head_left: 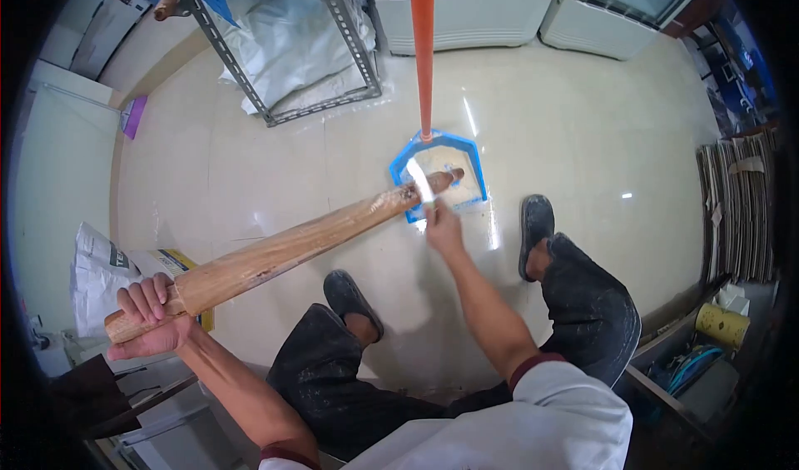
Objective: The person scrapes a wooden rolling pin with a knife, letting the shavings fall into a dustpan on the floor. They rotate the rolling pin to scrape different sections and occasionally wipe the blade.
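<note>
My left hand (150, 314) is wrapped round the near handle of a large wooden rolling pin (283, 255), which slants up to the right. Its far end lies over a blue-rimmed dustpan (478, 166) on the floor. My right hand (443, 225) is closed round a pale scraper-like tool (420, 180), held against or just over the pin near its far handle. The tool's lower part is hidden in my fingers. An orange pole (423, 54) rises from the back of the dustpan.
A metal rack (325, 104) with white sacks stands at the upper left. White cabinets (466, 25) line the back. Stacked cardboard (743, 208) and an open drawer (678, 387) are on the right. Bags lie at the left, and my slippered feet (354, 304) flank the work.
</note>
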Tool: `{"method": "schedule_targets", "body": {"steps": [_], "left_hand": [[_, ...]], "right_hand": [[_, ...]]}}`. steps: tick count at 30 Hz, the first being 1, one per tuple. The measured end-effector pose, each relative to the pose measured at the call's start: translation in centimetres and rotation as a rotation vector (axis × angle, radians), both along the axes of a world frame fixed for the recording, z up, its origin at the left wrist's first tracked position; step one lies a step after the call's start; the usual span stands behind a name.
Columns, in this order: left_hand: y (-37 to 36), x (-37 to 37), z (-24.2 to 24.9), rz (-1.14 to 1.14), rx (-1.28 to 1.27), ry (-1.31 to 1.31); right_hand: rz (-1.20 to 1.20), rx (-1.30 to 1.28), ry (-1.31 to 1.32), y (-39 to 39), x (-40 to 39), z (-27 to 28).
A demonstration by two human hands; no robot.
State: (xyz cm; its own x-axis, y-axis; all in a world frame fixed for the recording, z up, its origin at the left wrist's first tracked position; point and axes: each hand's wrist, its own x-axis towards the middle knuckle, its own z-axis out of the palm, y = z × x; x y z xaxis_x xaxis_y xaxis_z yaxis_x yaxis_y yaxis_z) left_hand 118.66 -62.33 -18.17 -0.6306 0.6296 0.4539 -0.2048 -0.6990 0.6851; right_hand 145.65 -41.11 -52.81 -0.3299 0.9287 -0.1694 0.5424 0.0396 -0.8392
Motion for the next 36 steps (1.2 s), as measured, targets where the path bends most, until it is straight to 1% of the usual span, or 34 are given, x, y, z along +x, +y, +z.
{"method": "schedule_targets", "body": {"steps": [1, 2, 4, 5, 6, 7, 8, 10, 11, 12, 13, 15, 17, 18, 19, 21, 24, 25, 27, 28, 29, 30, 32, 33, 35, 36], "left_hand": [[0.4, 0.2, 0.2, -0.021, 0.006, -0.003], [0.6, 0.2, 0.3, -0.039, 0.017, 0.008], [0.9, 0.3, 0.4, -0.079, 0.034, 0.025], [1.0, 0.4, 0.5, -0.105, 0.036, 0.026], [1.1, 0.5, 0.6, -0.131, 0.043, 0.027], [1.2, 0.8, 0.7, -0.153, 0.051, 0.027], [1.2, 1.0, 0.9, -0.172, 0.055, 0.029], [1.8, 1.5, 1.4, -0.125, 0.028, 0.054], [2.0, 1.8, 1.8, -0.103, 0.009, 0.064], [2.3, 1.9, 2.0, -0.133, 0.019, 0.083], [2.6, 2.0, 2.1, -0.166, 0.031, 0.103], [2.8, 2.1, 2.4, -0.237, 0.048, 0.159], [2.9, 2.6, 2.6, -0.216, 0.055, 0.163], [2.9, 2.9, 2.7, -0.206, 0.058, 0.165], [2.8, 3.2, 2.7, -0.184, 0.057, 0.162], [2.5, 3.6, 2.9, -0.191, 0.053, 0.171], [2.3, 4.0, 3.1, -0.23, 0.076, 0.201], [2.6, 4.1, 3.2, -0.259, 0.103, 0.231], [3.0, 5.0, 3.6, -0.305, 0.148, 0.259], [3.1, 5.4, 3.8, -0.306, 0.135, 0.265], [3.2, 5.6, 4.0, -0.309, 0.126, 0.272], [3.2, 5.8, 4.1, -0.31, 0.116, 0.276], [3.1, 5.8, 4.1, -0.306, 0.119, 0.272], [3.1, 5.8, 4.0, -0.299, 0.121, 0.268], [3.1, 6.0, 4.2, -0.316, 0.13, 0.278], [3.2, 6.1, 4.2, -0.324, 0.131, 0.283]], "right_hand": [[0.019, 0.057, -0.035, -1.8, -0.6, 3.1], [0.005, 0.079, -0.013, -2.2, -0.6, 2.8], [-0.028, 0.118, 0.024, -2.0, 0.0, 0.4], [-0.119, 0.061, -0.038, -0.2, 0.9, -2.8], [-0.129, -0.002, -0.117, 1.9, 2.4, -4.4], [-0.136, -0.063, -0.196, 3.1, 3.2, -4.4], [-0.129, -0.033, -0.166, 2.8, 3.0, -4.6], [-0.098, 0.024, -0.101, 1.2, 1.6, -1.7], [-0.087, 0.059, 0.017, -0.6, 0.2, 0.1], [-0.09, -0.04, 0.159, -2.9, -1.1, 5.1], [-0.06, 0.031, 0.203, -5.2, -2.4, 7.8], [0.061, -0.097, 0.308, -8.6, -3.5, 15.9], [0.143, -0.056, 0.338, -10.4, -3.5, 20.2], [0.185, -0.035, 0.351, -11.0, -3.4, 21.2], [0.163, -0.14, 0.312, -10.3, -2.9, 21.6], [0.006, -0.006, 0.185, -8.6, -2.7, 12.5], [0.047, -0.04, 0.097, -6.4, -0.9, 14.6], [0.103, -0.056, 0.184, -7.8, -1.2, 16.4], [0.225, -0.115, 0.195, -10.6, -1.0, 24.0], [0.277, -0.131, 0.209, -11.2, -1.0, 26.2], [0.261, -0.171, 0.216, -11.3, -0.9, 25.6], [0.202, -0.145, 0.189, -10.9, -0.7, 23.7], [0.092, -0.088, 0.135, -8.9, 0.2, 17.6], [0.012, -0.006, 0.063, -8.1, 0.2, 17.3], [0.069, 0.042, 0.136, -9.4, 0.1, 16.4], [0.1, 0.062, 0.174, -10.1, -0.3, 18.1]]}}
